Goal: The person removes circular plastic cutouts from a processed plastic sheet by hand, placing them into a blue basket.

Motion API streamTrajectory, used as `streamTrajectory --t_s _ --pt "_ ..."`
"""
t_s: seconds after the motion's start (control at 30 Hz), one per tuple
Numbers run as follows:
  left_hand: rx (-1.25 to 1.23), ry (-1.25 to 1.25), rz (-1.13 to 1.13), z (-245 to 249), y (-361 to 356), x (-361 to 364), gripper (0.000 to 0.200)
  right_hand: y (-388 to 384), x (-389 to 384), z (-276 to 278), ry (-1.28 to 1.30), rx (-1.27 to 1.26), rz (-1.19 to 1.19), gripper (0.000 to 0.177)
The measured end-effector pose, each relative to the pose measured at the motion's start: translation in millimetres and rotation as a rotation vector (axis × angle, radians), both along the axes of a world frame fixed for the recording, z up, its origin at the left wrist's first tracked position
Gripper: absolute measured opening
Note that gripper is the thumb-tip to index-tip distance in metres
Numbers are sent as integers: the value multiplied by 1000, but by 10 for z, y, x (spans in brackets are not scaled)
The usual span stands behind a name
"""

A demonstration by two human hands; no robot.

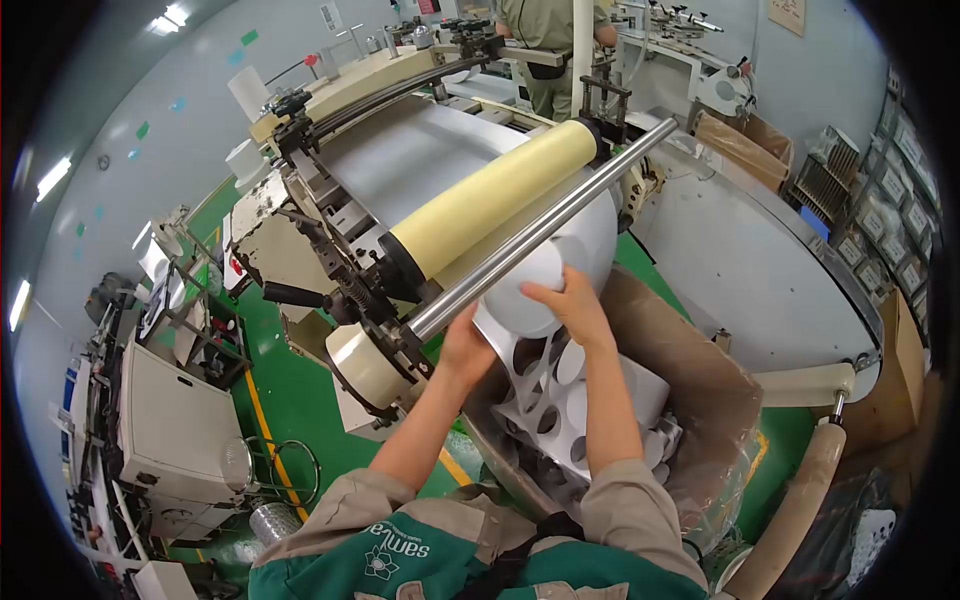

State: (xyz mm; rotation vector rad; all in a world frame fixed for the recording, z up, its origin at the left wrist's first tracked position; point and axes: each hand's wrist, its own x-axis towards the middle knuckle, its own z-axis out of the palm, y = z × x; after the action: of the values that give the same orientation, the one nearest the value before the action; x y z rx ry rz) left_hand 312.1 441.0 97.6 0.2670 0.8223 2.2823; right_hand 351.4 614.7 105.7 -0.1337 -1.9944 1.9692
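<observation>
Just below the steel bar (545, 230) of the machine, my right hand (575, 308) grips a round white disc (525, 300) between thumb and fingers. My left hand (467, 345) is at the disc's lower left, against the edge of a white sheet with round holes (545, 385); its fingers are partly hidden behind the sheet. That punched sheet hangs down into a lined cardboard box (690, 385), where more white scraps lie. Above the bar is a yellow roller (500, 195), with a wide grey-white web (415, 150) behind it.
A black handle (293, 294) and a cream round housing (365, 365) stick out at the machine's left. To the right are a large pale panel (750, 250) and a padded cream arm (800, 490). Another person (550, 45) stands behind the machine. A white cabinet (180, 415) stands left.
</observation>
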Motion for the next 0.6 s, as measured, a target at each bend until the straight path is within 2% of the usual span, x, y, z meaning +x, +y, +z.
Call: streamTrajectory --t_s 0.03,0.1,0.17,0.23,0.3,0.33,0.37,0.43,0.53,0.6 --pt "-29 -38 24 5 -3 114 45 -99 54 115 53 -102 57 45" --pt "-94 32 -34 5 -18 313 48 -76 76 32 -20 177 11 46" --pt "-77 -5 -94 45 -61 412 50 -59 177 -56 -49 -219 192 46" --pt "-68 -23 -125 41 -78 422 51 52 324 -265 -66 -234 96 43" --pt "-65 -16 -115 8 -130 325 53 131 440 -423 105 -664 13 33" --pt "-58 5 -8 2 -127 250 54 208 476 -441 248 -954 67 30" --pt "-74 11 101 3 -162 199 53 278 533 -466 330 -1166 -43 32" --pt "55 -30 78 19 -248 18 51 380 553 -370 409 -1248 -78 34" --pt "99 -137 139 193 -207 20 53 284 498 -93 306 -863 -136 35" --pt "115 -233 -51 159 -234 33 52 177 452 34 220 -594 -107 38"
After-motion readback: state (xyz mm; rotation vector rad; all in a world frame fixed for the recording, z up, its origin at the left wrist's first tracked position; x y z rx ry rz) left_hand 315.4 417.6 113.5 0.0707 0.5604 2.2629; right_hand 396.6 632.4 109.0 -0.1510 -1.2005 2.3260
